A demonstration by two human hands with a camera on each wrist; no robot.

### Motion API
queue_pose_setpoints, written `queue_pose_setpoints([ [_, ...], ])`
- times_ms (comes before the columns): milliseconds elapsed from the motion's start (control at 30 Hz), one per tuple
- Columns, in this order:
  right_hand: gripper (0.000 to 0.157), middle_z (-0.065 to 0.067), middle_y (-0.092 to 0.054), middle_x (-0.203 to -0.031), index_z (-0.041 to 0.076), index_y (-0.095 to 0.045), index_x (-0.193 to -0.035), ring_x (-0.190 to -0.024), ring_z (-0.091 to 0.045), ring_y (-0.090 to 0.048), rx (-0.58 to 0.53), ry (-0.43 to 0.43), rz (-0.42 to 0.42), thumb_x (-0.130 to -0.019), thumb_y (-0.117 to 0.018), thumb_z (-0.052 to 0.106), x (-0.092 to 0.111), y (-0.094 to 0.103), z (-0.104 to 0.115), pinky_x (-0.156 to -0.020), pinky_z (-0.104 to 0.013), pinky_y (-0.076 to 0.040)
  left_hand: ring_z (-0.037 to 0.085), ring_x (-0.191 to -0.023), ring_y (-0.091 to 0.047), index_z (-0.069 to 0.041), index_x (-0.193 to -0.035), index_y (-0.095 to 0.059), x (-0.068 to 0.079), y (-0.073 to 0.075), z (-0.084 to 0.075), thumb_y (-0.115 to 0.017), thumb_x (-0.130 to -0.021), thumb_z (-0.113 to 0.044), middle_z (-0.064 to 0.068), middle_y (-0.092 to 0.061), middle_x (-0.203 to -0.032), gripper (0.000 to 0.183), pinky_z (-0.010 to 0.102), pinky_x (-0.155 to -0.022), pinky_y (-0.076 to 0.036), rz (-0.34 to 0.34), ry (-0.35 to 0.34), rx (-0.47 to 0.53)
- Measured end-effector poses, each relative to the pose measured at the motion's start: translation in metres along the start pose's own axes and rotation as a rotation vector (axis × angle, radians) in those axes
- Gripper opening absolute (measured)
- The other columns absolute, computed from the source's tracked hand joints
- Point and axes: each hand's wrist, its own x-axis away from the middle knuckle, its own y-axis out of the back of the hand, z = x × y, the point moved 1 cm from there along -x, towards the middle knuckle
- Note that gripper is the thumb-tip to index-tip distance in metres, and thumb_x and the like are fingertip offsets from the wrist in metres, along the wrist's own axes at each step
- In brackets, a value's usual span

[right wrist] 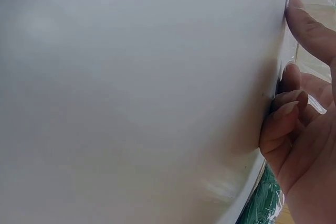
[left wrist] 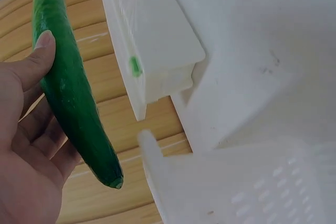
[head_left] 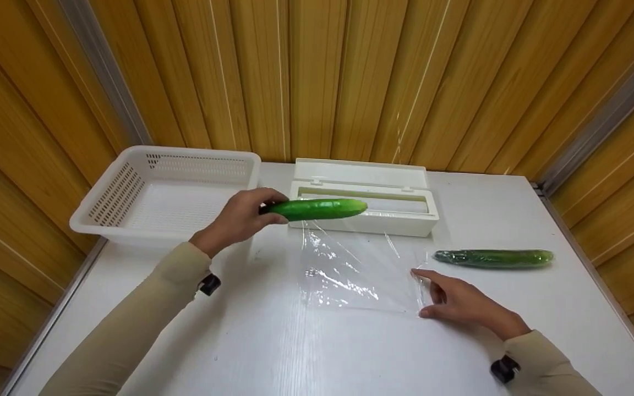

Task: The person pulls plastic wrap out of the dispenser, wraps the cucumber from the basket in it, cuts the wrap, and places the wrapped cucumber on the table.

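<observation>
A bare green cucumber [head_left: 317, 209] is gripped at its darker end by my left hand [head_left: 248, 214], raised over the front of a white film dispenser [head_left: 364, 224]. In the left wrist view, the thumb lies along one side of the cucumber [left wrist: 71, 93] and the fingers curl behind it. Clear plastic film [head_left: 344, 275] runs from the dispenser onto the table. At the film's right edge my right hand [head_left: 460, 300] touches it, thumb and index finger spread apart. Beyond this hand lies a second cucumber [head_left: 493, 258], wrapped in film.
A white perforated basket [head_left: 130, 234] stands at the back left, beside the dispenser. The dispenser's lid [head_left: 361, 171] is up against the wood-patterned wall [head_left: 317, 82]. All stand on a white table [head_left: 350, 352] with walls on both sides.
</observation>
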Motion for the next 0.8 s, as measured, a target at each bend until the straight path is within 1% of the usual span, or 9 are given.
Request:
queue_pose_setpoints([
  [200,0.087,0.007,-0.056,-0.089,0.01,-0.047,-0.158,-0.081,-0.008,-0.052,-0.004,0.01,0.0,-0.089,-0.086,0.044,0.0,0.0,0.0,-0.072,-0.029,-0.045,0.023,-0.1,-0.068,-0.005,-0.124,-0.074,-0.001,-0.024,-0.008,-0.086,-0.092,-0.016,0.007,-0.075,-0.116,0.036,0.04,-0.09,-0.058,0.068,-0.04,-0.034],
  [300,0.088,0.007,-0.056,-0.089,0.01,-0.047,-0.158,-0.081,-0.008,-0.052,-0.007,0.018,-0.005,-0.089,-0.087,0.044,0.0,0.0,0.0,-0.071,-0.028,-0.045,0.022,-0.1,-0.069,-0.005,-0.123,-0.074,-0.002,-0.035,-0.012,-0.086,-0.092,-0.017,0.006,-0.076,-0.115,0.035,0.04,-0.09,-0.057,0.086,-0.067,-0.033],
  [600,0.089,0.008,-0.058,-0.089,0.012,-0.046,-0.159,-0.081,-0.007,-0.054,-0.002,0.005,-0.002,-0.087,-0.088,0.044,-0.001,-0.002,0.0,-0.073,-0.028,-0.046,0.02,-0.096,-0.069,-0.003,-0.118,-0.077,-0.008,-0.068,-0.02,-0.087,-0.09,-0.019,0.007,-0.076,-0.109,0.033,0.039,-0.087,-0.057,0.093,-0.181,-0.063],
  [800,0.089,0.008,-0.057,-0.088,0.011,-0.046,-0.158,-0.08,-0.007,-0.053,0.0,0.011,-0.006,-0.088,-0.088,0.044,0.0,0.0,0.0,-0.071,-0.028,-0.045,0.019,-0.094,-0.07,-0.004,-0.117,-0.079,-0.01,-0.089,-0.026,-0.087,-0.091,-0.021,0.006,-0.078,-0.107,0.032,0.038,-0.085,-0.057,0.12,-0.189,-0.086],
])
